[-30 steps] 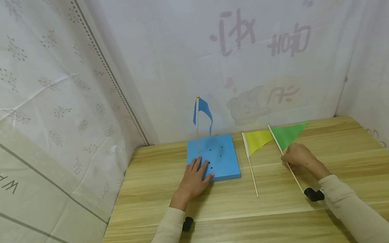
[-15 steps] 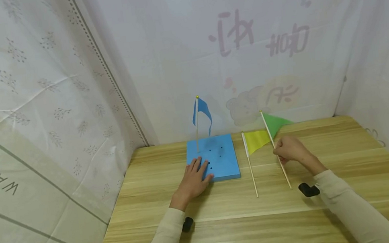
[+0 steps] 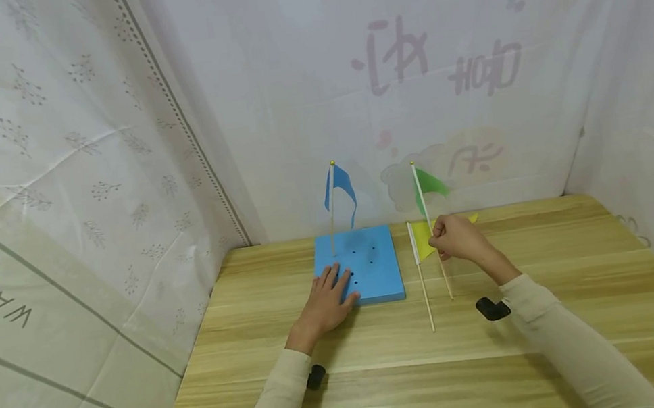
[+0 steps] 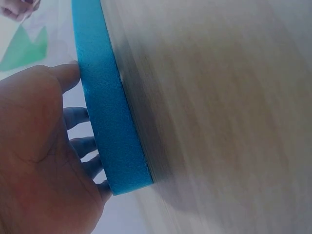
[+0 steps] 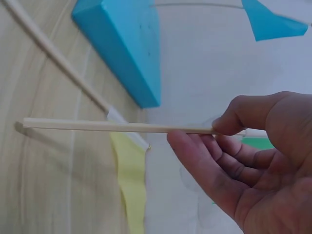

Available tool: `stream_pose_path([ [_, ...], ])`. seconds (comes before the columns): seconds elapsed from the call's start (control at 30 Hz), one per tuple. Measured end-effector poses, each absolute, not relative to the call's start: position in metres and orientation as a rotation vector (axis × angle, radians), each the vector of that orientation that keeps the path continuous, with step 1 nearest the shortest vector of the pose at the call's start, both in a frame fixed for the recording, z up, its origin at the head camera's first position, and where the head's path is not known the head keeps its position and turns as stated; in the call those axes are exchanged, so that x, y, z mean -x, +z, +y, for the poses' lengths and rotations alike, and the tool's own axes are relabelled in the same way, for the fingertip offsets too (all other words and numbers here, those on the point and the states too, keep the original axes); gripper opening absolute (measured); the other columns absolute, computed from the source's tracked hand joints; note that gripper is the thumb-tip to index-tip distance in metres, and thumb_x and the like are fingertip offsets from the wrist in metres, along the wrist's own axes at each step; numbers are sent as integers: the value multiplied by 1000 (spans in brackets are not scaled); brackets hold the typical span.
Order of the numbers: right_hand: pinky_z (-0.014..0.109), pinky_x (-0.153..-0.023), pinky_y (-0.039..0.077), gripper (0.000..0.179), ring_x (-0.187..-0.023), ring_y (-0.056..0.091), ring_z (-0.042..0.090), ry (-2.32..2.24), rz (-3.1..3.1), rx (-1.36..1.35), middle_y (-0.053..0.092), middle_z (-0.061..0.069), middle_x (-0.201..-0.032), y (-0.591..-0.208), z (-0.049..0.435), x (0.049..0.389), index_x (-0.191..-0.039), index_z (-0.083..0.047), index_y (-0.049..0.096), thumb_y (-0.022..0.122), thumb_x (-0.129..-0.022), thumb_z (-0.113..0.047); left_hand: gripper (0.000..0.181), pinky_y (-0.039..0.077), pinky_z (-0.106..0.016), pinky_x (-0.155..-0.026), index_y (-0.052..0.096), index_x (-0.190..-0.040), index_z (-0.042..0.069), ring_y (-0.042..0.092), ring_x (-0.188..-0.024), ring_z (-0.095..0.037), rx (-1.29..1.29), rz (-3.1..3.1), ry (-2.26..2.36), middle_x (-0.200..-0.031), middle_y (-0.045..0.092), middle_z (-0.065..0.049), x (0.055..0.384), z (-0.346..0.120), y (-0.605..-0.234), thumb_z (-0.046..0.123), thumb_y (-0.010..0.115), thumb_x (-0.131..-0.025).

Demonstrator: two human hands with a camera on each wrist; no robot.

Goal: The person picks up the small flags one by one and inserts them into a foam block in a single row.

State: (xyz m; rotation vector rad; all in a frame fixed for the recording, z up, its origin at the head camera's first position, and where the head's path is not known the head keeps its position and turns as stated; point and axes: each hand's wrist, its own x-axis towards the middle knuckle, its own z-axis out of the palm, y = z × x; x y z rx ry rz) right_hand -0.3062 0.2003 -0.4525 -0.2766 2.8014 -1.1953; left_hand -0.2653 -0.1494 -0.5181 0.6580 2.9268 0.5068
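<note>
A blue foam block (image 3: 382, 279) with several small holes lies on the table. Standing in one of its holes is a blue flag (image 3: 342, 178) on a thin stick. My left hand (image 3: 323, 303) rests on the block's front left part with spread fingers; in the left wrist view its fingertips touch the block's top beside the thick edge (image 4: 109, 112). My right hand (image 3: 456, 239) pinches the wooden stick of a green flag (image 3: 430, 183) between thumb and fingers. That stick (image 5: 97, 125) is tilted, its lower end free. Behind it, a yellow flag (image 3: 423, 240) lies on the table.
The wooden table (image 3: 387, 394) meets a printed curtain (image 3: 290, 99) at its back edge. A black wrist camera piece (image 3: 491, 308) sticks out below the right wrist, another (image 3: 315, 376) beside the left sleeve.
My right hand has lifted the green flag off the table and carried it left, over the yellow flag, turning it more upright. My left hand has stayed in place.
</note>
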Motion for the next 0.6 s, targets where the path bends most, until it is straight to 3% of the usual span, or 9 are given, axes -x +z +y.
stream_pose_path([
  [0.3,39,-67,67,10,-72,78,27,-1290,2871,348,66,15,-91,-446,173,319,-97,-1,60,60,-100,-10,65,16,-65,-133,36,-167,8,16,-165,-45,-656,2930,527,-177,21,-22,264,-148,-517,42,51,-113],
  [0.6,36,-68,67,7,-76,79,31,-1379,2908,372,66,13,-89,-440,141,327,-95,-4,61,63,-99,-9,67,14,-64,-133,33,-169,9,13,-165,-44,-661,2928,491,-177,18,-22,266,-149,-519,43,50,-113],
])
